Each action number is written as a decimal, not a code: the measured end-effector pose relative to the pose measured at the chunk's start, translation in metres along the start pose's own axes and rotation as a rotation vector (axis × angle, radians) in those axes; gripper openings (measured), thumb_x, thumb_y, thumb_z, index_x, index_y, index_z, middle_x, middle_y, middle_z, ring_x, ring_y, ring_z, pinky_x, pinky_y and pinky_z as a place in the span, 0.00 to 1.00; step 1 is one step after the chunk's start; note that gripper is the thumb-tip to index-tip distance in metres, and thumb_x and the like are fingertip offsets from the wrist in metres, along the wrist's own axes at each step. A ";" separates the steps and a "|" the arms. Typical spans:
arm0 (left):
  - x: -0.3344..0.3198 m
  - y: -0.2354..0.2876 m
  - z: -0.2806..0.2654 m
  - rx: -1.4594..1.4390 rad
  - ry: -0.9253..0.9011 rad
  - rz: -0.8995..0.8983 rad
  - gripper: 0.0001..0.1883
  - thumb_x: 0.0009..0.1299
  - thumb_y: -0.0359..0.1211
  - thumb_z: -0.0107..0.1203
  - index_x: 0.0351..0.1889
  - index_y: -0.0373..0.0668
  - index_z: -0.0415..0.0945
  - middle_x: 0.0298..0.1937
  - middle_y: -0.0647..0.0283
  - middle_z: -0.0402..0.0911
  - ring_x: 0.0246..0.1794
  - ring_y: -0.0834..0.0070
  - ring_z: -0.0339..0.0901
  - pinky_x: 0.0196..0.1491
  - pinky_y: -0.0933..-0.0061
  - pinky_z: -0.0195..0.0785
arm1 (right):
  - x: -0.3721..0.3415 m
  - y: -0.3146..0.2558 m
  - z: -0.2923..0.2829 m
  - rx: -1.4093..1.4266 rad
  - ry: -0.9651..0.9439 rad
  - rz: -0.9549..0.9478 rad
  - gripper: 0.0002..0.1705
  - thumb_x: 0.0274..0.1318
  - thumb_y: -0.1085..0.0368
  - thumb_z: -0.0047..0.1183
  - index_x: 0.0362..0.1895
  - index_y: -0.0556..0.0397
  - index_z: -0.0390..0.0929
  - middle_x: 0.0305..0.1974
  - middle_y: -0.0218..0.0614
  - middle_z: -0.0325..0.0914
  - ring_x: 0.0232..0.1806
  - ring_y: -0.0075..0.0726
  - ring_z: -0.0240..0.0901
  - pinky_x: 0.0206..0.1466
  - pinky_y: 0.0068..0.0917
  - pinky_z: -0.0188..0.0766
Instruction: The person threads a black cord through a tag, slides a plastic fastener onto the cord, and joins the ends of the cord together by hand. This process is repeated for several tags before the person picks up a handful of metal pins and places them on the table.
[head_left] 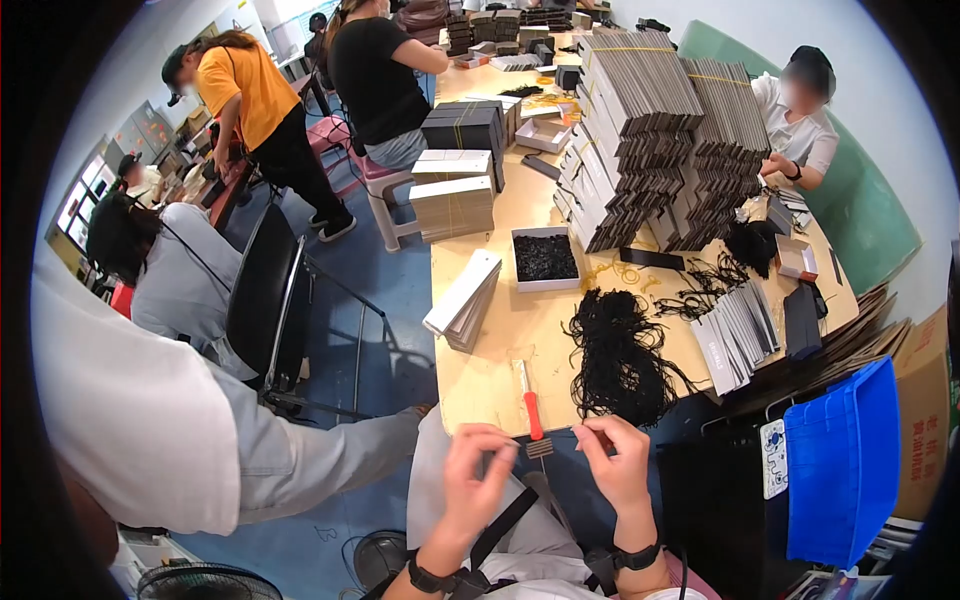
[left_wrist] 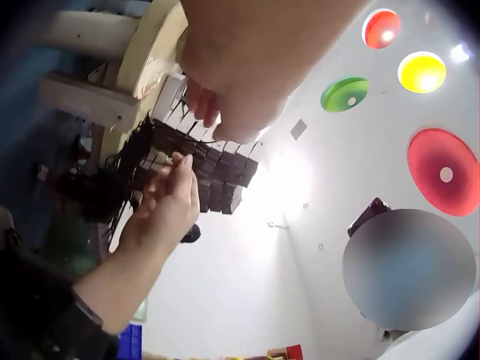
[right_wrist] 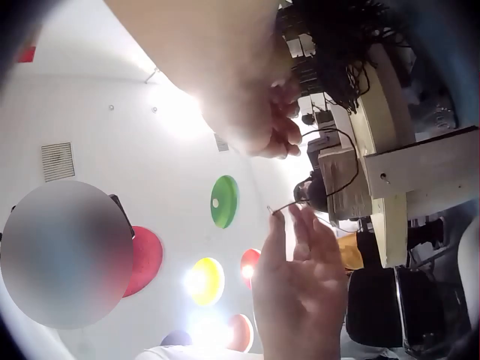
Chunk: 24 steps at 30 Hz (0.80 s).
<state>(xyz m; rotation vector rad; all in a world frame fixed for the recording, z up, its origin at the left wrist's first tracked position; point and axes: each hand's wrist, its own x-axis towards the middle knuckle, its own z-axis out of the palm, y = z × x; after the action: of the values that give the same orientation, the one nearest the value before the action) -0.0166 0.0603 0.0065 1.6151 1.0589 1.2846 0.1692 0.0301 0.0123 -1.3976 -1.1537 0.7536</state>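
Observation:
My left hand (head_left: 480, 475) and right hand (head_left: 612, 455) are raised in front of the near table edge, a short gap apart. Between them runs a thin black cord (right_wrist: 355, 161), which bows out in a loop in the right wrist view. Thumb and fingers of the left hand (right_wrist: 300, 289) pinch one end there. At the other end, the right hand (left_wrist: 165, 206) pinches the cord with its fingertips. Just beyond the hands, a red-handled tool (head_left: 531, 408) lies at the table edge. A heap of black cords (head_left: 622, 360) spreads on the table beyond the right hand.
An open white box (head_left: 548, 287) holds small black pieces. Tall stacks of grey boards (head_left: 640, 100) stand behind it. Folded card pieces (head_left: 465, 300) sit at the left edge, more cards (head_left: 735, 335) at the right. A blue bin (head_left: 845, 465) stands right. Several people work around.

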 end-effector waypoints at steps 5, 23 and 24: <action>-0.016 0.002 0.024 -0.470 -0.209 -0.383 0.04 0.68 0.26 0.56 0.38 0.36 0.75 0.50 0.56 0.78 0.52 0.72 0.74 0.57 0.72 0.64 | -0.009 -0.009 0.006 -0.298 -0.100 -0.203 0.03 0.51 0.72 0.59 0.27 0.57 0.77 0.21 0.36 0.75 0.18 0.29 0.71 0.20 0.24 0.62; -0.007 0.019 0.007 -0.809 -0.452 -0.579 0.02 0.71 0.27 0.53 0.38 0.39 0.74 0.45 0.58 0.79 0.50 0.73 0.74 0.55 0.69 0.65 | -0.039 0.014 -0.028 0.074 -0.514 0.024 0.11 0.49 0.70 0.63 0.40 0.53 0.82 0.28 0.30 0.76 0.23 0.19 0.66 0.25 0.19 0.62; -0.009 0.016 0.006 -0.792 -0.543 -0.534 0.03 0.71 0.27 0.53 0.40 0.38 0.74 0.46 0.60 0.79 0.49 0.76 0.74 0.55 0.71 0.65 | -0.037 0.016 -0.030 0.175 -0.430 0.108 0.13 0.50 0.70 0.63 0.43 0.53 0.82 0.31 0.28 0.77 0.25 0.16 0.65 0.27 0.17 0.61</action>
<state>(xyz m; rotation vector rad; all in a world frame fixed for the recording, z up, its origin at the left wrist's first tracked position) -0.0095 0.0455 0.0176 0.8925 0.4791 0.6913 0.1885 -0.0134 -0.0036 -1.1888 -1.3084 1.2452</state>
